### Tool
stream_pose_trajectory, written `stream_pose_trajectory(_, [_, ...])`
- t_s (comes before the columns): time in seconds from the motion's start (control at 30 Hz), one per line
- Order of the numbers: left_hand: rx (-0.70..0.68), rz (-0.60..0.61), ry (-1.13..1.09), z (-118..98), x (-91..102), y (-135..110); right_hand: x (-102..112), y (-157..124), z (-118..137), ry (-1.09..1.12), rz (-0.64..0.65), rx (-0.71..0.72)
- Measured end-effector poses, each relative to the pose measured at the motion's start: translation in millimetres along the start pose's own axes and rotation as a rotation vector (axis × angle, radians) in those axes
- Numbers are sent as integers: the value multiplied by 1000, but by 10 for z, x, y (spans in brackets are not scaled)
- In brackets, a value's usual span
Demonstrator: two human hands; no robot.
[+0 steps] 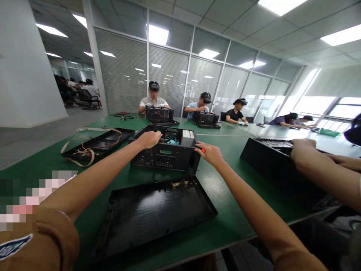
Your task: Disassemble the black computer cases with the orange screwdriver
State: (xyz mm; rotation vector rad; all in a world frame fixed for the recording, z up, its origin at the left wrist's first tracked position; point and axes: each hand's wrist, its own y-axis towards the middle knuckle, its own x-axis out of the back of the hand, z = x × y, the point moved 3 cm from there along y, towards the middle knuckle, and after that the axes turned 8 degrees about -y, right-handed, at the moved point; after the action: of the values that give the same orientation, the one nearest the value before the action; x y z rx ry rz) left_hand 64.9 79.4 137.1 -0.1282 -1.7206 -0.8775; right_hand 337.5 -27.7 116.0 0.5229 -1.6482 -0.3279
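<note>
A black computer case (177, 160) lies on the green table with its top side open. Inside it a teal fan (172, 140) and a pale power supply (188, 137) show. My left hand (149, 139) is at the upper left of the case, fingers bent together over its edge; the fingertips are partly hidden. My right hand (210, 153) is closed at the right edge of the case around a screwdriver with an orange handle (203, 150); its thin shaft seems to stick out to the right. A black side panel (158, 210) lies flat in front of the case.
To the left, a black cover (104, 143) holds loose cables and a flat ribbon cable (84, 163). At the right, a neighbour's arm (316, 162) reaches over another black case (270, 165). Across the table, people work at cases (159, 114). A green basket (328, 132) stands far right.
</note>
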Motion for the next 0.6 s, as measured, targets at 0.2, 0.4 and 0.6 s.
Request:
stream_pose_trajectory(0.2, [40,-78,45,-286,264,-637,-231,338,375,-8,44,-183])
stream_pose_trajectory(0.4, [-208,120,-132,-1523,-86,-2262,-577,129,283,43,239,-349])
stream_pose_trajectory(0.6, [-225,187,-134,-1314,-334,-2569,-801,-183,256,48,438,-218])
